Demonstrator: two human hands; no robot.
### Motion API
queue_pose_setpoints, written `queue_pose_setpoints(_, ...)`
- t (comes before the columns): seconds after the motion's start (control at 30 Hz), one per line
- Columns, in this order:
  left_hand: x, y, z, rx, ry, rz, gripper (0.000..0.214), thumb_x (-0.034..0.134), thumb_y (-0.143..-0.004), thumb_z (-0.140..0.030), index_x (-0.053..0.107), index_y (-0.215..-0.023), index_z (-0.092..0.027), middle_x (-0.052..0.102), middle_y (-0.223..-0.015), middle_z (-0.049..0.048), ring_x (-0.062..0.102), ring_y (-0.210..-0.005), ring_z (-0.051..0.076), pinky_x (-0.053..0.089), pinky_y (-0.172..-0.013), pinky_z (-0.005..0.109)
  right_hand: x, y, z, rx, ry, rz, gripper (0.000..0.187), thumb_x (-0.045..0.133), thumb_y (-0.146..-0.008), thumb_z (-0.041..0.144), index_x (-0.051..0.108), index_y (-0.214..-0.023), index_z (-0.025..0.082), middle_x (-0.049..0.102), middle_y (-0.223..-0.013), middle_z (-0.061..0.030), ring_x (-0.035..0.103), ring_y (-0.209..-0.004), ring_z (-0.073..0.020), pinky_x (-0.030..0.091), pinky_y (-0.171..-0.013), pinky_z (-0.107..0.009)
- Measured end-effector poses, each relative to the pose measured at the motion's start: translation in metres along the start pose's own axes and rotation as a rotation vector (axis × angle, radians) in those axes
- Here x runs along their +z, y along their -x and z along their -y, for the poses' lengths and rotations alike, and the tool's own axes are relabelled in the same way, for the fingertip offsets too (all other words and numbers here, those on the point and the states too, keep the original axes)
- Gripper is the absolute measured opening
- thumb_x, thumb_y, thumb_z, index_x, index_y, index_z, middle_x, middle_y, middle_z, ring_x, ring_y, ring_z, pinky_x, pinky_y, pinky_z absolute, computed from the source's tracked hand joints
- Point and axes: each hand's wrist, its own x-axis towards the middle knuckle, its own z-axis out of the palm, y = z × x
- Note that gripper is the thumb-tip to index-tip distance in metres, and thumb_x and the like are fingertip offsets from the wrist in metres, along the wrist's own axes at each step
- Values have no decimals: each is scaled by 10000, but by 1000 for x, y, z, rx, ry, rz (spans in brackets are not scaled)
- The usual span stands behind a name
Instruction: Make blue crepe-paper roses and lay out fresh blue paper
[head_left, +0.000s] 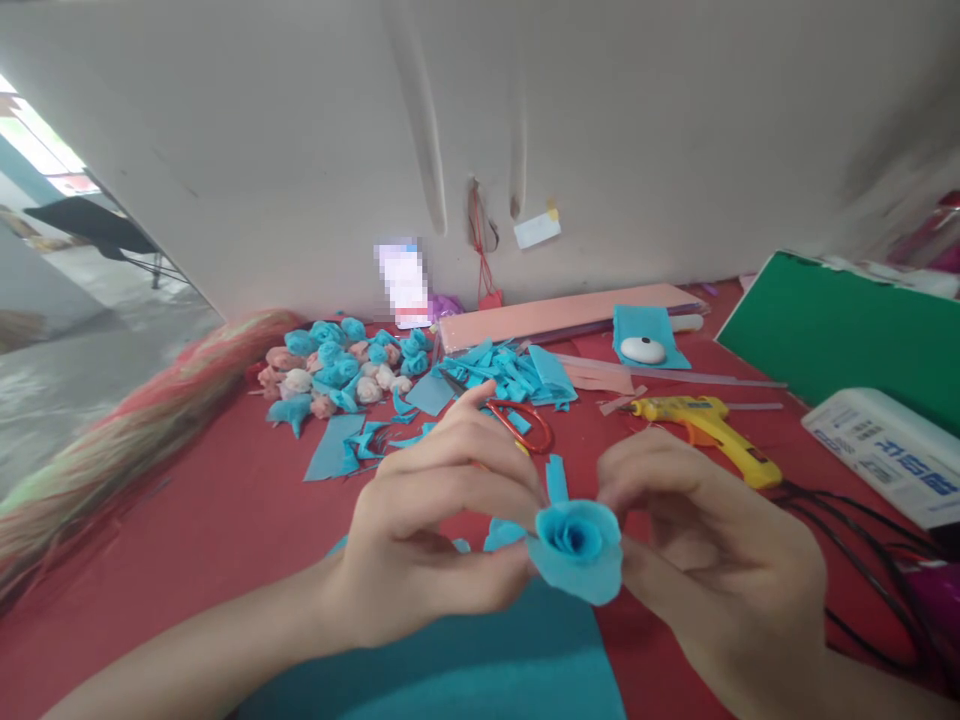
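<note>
Between my two hands is a blue paper flower (576, 545), its petals rolled in a spiral with the open side facing me. My left hand (442, 530) pinches its left edge between thumb and fingers. On the opposite edge, the thumb and curled fingers of my right hand (712, 550) grip the petals. Below the flower lies a large blue paper sheet (480, 660), partly covered by my left forearm. Red-handled scissors (529, 425) rest just beyond my left hand, their blades partly hidden. A yellow glue gun (705, 425) lies beyond my right hand.
Several finished paper flowers (341, 365) in blue, pink and white are heaped at the back left. Blue paper scraps (502, 372) lie beside them. A green board (847, 320) and a white box (885, 455) stand at right, near black cables (862, 560). A straw-like bundle (142, 440) edges the left.
</note>
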Motion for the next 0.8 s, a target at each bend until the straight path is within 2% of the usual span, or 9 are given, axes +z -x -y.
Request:
queue_pose_setpoints(0.1,-2,0,-1,52,-62,-12,81,593,-739,-132,570,-717,-207,618,-653,-12,565,-563,116,514,-725,372,0,0,2,-24,15,-5,131,653,-690,117,563,-662,208,527,-598,34,526,-558,-97,422,-444,-187)
queue_pose_setpoints(0.23,-5,0,-2,133,-141,14,45,589,-755,-174,576,-733,-210,638,-649,-23,599,-550,110,549,-683,318,-3,4,5,-30,59,57,175,632,-695,63,582,-738,225,566,-658,43,509,-519,-58,422,-430,-139)
queue_pose_setpoints(0.37,-8,-1,-3,183,-205,26,41,588,-754,-174,579,-751,-213,659,-648,-23,621,-547,111,565,-625,284,-5,6,7,-54,94,93,205,622,-701,54,589,-788,236,595,-709,35,562,-563,-71,456,-459,-137)
queue_pose_setpoints(0.5,-9,-2,-2,199,-235,43,31,575,-773,-203,576,-762,-232,664,-638,-33,620,-526,117,577,-737,353,-6,6,8,-61,122,116,207,625,-716,72,597,-822,247,605,-727,32,584,-585,-78,466,-470,-141)
queue_pose_setpoints(0.63,-9,-2,-1,214,-230,50,15,587,-770,-208,590,-759,-218,661,-641,-31,628,-550,115,518,-902,390,-7,8,9,-55,107,115,219,625,-727,88,602,-859,262,603,-742,26,601,-611,-97,482,-485,-170)
queue_pose_setpoints(0.8,-10,0,-1,212,-204,38,18,590,-781,-190,596,-770,-177,665,-678,-11,630,-626,106,498,-932,386,-6,6,7,-82,94,116,191,633,-731,114,607,-865,248,607,-738,18,611,-623,-106,487,-480,-169)
